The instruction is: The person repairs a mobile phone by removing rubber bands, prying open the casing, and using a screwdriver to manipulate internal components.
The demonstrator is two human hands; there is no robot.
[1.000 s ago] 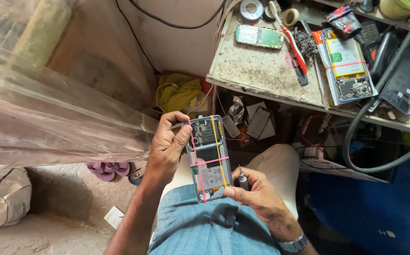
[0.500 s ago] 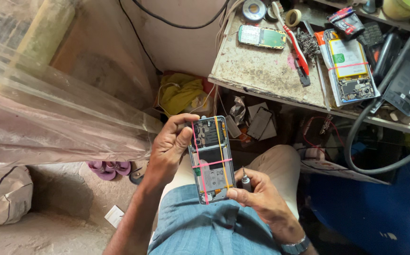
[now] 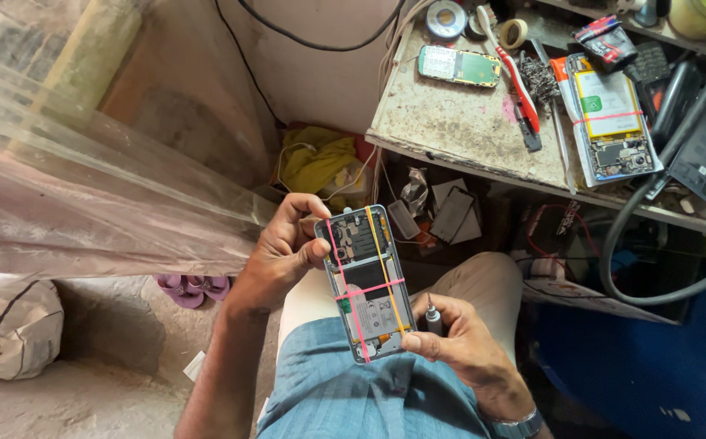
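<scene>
Gripping the opened phone (image 3: 365, 280) over my lap — my left hand (image 3: 281, 254) is clasping its top, my right hand (image 3: 454, 345) pinching its lower edge while grasping a small screwdriver (image 3: 432, 316).

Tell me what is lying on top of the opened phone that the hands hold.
Pink and yellow rubber bands cross the opened phone. Left hand and right hand cover its edges; its underside is hidden.

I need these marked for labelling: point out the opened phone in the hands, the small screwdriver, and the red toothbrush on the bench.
opened phone (image 3: 367, 280), head view, on its exposed middle.
small screwdriver (image 3: 432, 315), head view, on its metal tip end.
red toothbrush (image 3: 518, 85), head view, on its handle.
</scene>
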